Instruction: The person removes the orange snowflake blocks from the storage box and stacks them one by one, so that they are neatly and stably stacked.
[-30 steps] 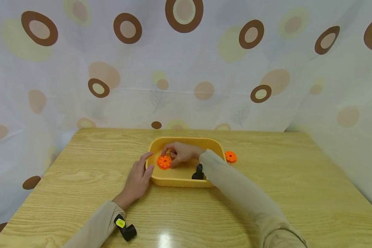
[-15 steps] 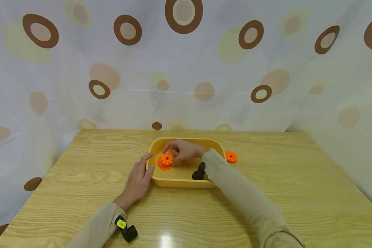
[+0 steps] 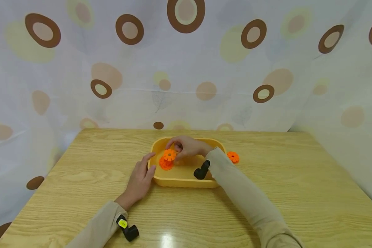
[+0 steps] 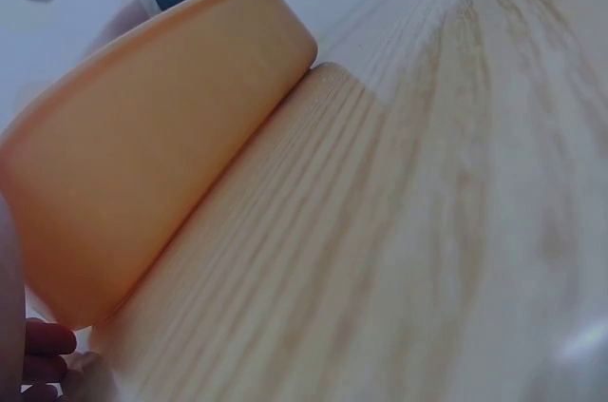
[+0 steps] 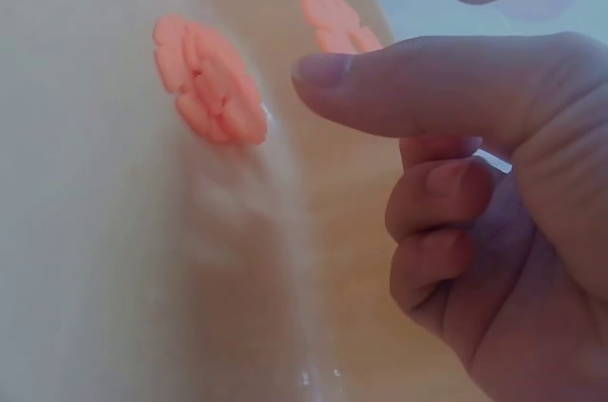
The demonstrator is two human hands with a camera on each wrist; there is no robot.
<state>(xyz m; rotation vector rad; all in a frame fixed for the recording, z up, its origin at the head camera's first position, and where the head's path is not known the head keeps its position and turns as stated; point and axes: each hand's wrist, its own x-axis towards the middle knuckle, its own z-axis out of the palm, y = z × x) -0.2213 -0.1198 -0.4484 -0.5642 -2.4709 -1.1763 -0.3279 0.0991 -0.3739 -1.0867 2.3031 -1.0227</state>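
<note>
A yellow plastic tub [image 3: 186, 183] sits on the table. My right hand [image 3: 187, 146] reaches inside its left part, holding an orange flower-shaped disc [image 3: 169, 155] upright by the edge. In the right wrist view, the thumb lies against this disc [image 5: 332, 17]; the index finger is hidden and the other fingers are curled. Just below are more orange discs [image 3: 165, 164], overlapping in a small pile [image 5: 209, 81] on the tub floor. My left hand [image 3: 139, 179] grips the tub's left wall, thumb and index finger over the rim; the left wrist view shows curled fingertips [image 4: 47, 337] outside.
Another orange disc [image 3: 233, 157] lies on the wooden table [image 3: 179, 213] beyond the tub's right end. A black wrist camera [image 3: 201, 170] on the right sleeve hangs over the tub's inside. A patterned cloth [image 3: 186, 69] stands behind the table.
My right hand has lifted an orange disc up from the pile, slightly to the right, so the discs below show more. The left hand stays at the rim.
</note>
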